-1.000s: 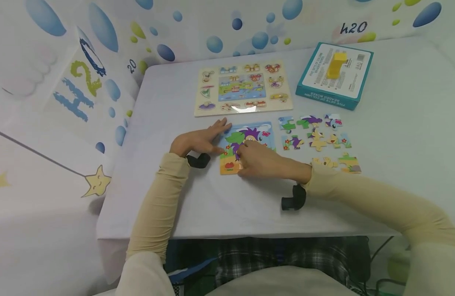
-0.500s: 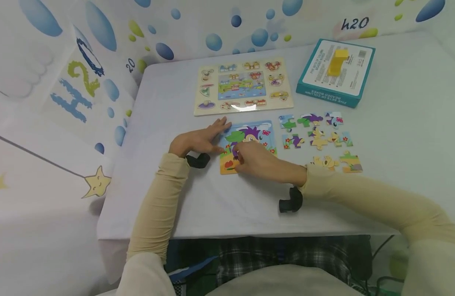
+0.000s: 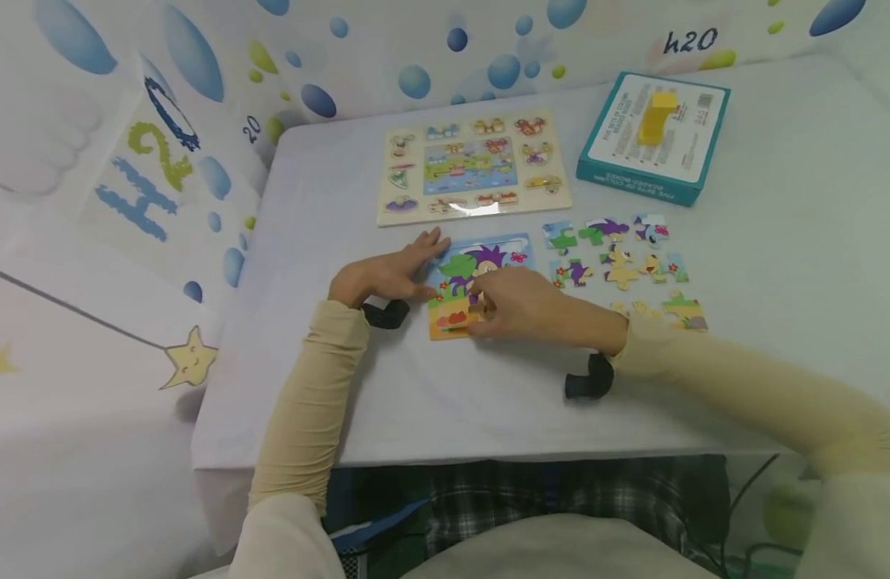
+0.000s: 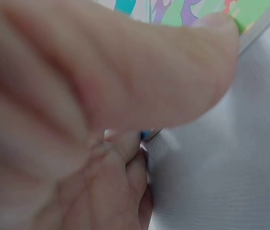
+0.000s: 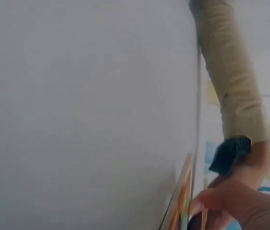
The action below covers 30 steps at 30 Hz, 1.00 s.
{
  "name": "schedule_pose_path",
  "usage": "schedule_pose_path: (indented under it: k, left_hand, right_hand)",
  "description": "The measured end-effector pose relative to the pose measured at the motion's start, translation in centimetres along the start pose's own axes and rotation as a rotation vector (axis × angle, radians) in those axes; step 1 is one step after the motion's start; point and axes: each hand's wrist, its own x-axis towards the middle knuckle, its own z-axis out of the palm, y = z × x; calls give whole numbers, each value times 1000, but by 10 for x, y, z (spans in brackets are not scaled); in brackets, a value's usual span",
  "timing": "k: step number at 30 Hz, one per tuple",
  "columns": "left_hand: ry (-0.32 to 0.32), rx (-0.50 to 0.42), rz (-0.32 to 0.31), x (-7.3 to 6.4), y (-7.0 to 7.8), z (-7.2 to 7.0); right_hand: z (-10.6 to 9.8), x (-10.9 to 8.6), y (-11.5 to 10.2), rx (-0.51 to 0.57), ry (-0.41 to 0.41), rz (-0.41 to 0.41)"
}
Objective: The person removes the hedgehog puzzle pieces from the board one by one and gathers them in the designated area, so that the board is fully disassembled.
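A jigsaw puzzle board [image 3: 465, 265] with a purple-haired cartoon figure lies on the table. My left hand [image 3: 385, 275] rests at its left side, fingers spread. The thumb [image 4: 207, 72] touches the board's edge in the left wrist view. Over the lower part of the board, my right hand [image 3: 520, 304] pinches a yellow-orange puzzle piece [image 3: 455, 312], tilted up at the lower left corner. From the right wrist, the piece [image 5: 205, 215] shows as a thin edge by the fingers; the right hand hides much of the board's lower right.
Several loose puzzle pieces [image 3: 621, 273] lie in rows to the right of the board. Behind it is a wooden peg puzzle [image 3: 546, 205]. A teal box [image 3: 636, 186] with a yellow block [image 3: 657, 119] on top stands at the back right.
The puzzle piece at the board's lower left has tilted up in my right hand's fingers. My right hand shifted slightly left, then back right. The left hand has stayed in place.
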Motion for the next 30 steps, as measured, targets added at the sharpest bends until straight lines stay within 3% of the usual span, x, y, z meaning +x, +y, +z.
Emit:
schedule_pose_path:
  k: [8,15,23,30]
  left_hand:
    - [0,4,-12,-1,2,-1]
    - [1,2,-16,-1,2,0]
    - [-1,-4,-12,-1,3,0]
    - [-3,-4,-10,1,1,1]
  right_hand:
    - [-16,-37,34,-60,33,38]
    - [-25,-77,67,-69,47,137]
    - [-22,-110,90,-75,70,70]
    - [-17,-114,97,-87,104,42]
